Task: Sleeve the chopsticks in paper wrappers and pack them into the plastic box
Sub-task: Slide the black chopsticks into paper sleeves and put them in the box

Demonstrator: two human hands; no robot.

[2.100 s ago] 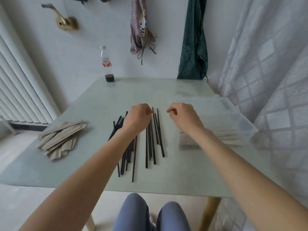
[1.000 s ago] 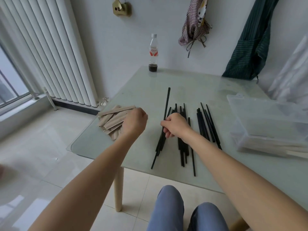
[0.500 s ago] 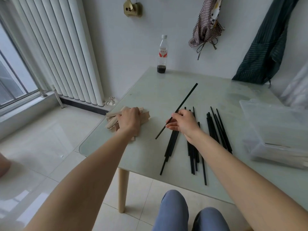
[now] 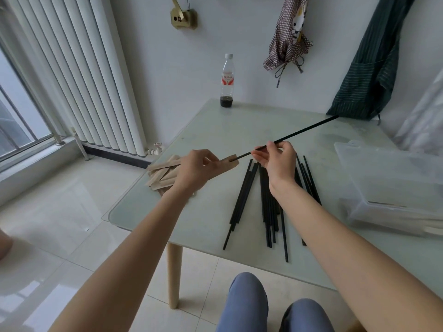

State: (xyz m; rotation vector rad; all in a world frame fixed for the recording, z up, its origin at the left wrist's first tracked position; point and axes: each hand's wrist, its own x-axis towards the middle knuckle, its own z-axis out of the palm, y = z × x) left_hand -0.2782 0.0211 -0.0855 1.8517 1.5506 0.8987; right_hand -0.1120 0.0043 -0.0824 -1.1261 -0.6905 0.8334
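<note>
My left hand grips a tan paper wrapper lifted above the table, its open end facing right. My right hand pinches a black chopstick that slants up to the right, its near tip at the wrapper's mouth. Several loose black chopsticks lie on the pale glass table under my right forearm. A pile of tan wrappers sits at the table's left edge. The clear plastic box stands at the right, with sleeved pairs lying inside.
A plastic bottle with dark liquid stands at the table's far edge by the wall. A white radiator fills the left. Aprons hang on the wall behind. My knees in blue trousers show below the near table edge.
My left hand has lifted one wrapper from the pile. My right hand has raised the chopstick and brought its tip to the wrapper's opening.
</note>
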